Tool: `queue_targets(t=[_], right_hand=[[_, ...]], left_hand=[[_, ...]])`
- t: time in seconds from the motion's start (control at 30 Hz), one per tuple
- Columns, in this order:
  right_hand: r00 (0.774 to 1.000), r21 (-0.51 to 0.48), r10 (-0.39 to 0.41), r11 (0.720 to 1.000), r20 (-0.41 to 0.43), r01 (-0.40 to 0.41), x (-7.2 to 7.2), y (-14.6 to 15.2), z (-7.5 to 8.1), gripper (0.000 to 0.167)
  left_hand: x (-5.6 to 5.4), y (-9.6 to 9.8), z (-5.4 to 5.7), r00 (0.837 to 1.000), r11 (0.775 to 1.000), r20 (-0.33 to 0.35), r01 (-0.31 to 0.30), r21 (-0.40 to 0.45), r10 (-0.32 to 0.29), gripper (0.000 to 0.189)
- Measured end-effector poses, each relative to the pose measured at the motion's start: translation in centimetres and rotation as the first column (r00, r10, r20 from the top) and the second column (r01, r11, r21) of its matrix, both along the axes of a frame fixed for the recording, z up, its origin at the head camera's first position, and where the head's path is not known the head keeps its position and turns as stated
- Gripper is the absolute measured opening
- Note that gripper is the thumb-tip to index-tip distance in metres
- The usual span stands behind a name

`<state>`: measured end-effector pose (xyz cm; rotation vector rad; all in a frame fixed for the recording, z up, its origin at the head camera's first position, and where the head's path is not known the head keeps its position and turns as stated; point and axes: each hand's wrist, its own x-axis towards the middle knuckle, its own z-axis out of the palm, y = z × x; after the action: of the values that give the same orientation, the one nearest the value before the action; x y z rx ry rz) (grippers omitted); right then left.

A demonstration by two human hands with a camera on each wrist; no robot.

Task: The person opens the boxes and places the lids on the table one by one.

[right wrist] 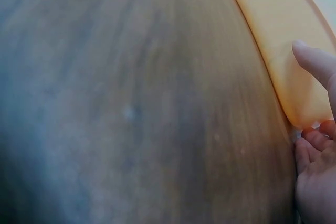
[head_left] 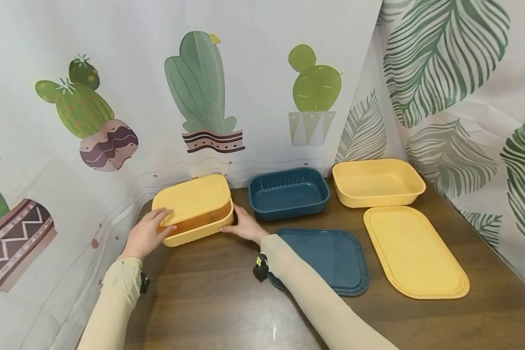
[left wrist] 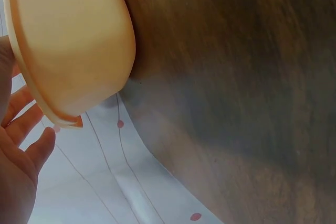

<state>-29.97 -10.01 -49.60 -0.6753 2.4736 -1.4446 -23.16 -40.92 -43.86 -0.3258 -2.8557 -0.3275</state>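
A yellow lunch box stands at the back left of the table, its yellow lid lying askew on top. Along the front, an open gap shows between lid and rim. My left hand grips the lid at its front left corner, fingers over the top and thumb by the gap. At the other end, my right hand holds the box, its thumb against the front wall and the other fingers round the end. In the left wrist view the box wall hides part of the fingers.
A blue box and another yellow box stand uncovered along the back. In front lie a blue lid, partly under the right sleeve, and a second yellow lid. A cactus-print cloth hangs behind the table.
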Motion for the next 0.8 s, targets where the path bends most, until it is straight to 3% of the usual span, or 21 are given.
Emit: queue_targets(t=[0.5, 0.8], right_hand=[[1.0, 0.009, -0.008, 1.0, -0.007, 0.008, 0.0, 0.0, 0.1, 0.097], [1.0, 0.016, -0.001, 1.0, -0.004, 0.001, -0.1, 0.0, -0.2, 0.098]], left_hand=[[-1.4, -0.4, -0.8, 0.998, 0.999, -0.027, 0.049, 0.022, -0.049, 0.055], [-1.6, -0.2, -0.9, 0.999, 0.998, -0.01, 0.048, 0.041, -0.048, 0.052]])
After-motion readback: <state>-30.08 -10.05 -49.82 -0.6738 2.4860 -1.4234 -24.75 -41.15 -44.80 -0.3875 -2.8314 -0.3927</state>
